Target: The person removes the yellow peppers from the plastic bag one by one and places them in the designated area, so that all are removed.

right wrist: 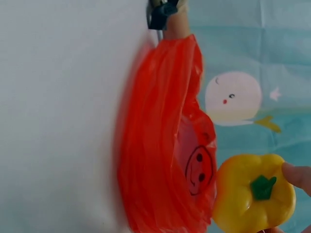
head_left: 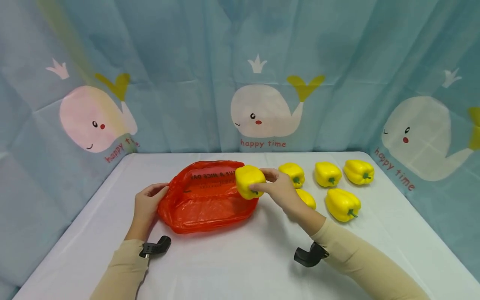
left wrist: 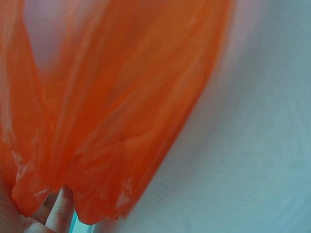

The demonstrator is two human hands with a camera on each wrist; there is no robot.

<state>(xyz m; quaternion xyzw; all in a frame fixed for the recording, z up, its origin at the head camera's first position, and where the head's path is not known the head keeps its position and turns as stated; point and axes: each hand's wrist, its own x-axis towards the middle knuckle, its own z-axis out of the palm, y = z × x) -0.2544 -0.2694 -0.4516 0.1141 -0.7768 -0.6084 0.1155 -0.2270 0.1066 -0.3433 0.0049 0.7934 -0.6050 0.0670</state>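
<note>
A red plastic bag [head_left: 206, 210] lies with its mouth spread wide on the white table, printed lettering showing on its inner side. My left hand [head_left: 146, 204] grips the bag's left edge; in the left wrist view its fingers [left wrist: 60, 211] show at the gathered plastic. Between thumb and fingers, my right hand [head_left: 281, 189] pinches a yellow bell pepper [head_left: 248, 180] with a green stem, held at the bag's right rim. In the right wrist view that pepper [right wrist: 252, 194] overlaps the bag's edge, beside a smiley face printed on the plastic.
Several more yellow peppers lie to the right, among them one at the front [head_left: 342, 204], one at the back [head_left: 327, 173] and one at far right [head_left: 358, 171]. Another [head_left: 306, 199] is partly hidden behind my right hand. A blue whale-print curtain [head_left: 210, 83] encloses the table [head_left: 225, 266].
</note>
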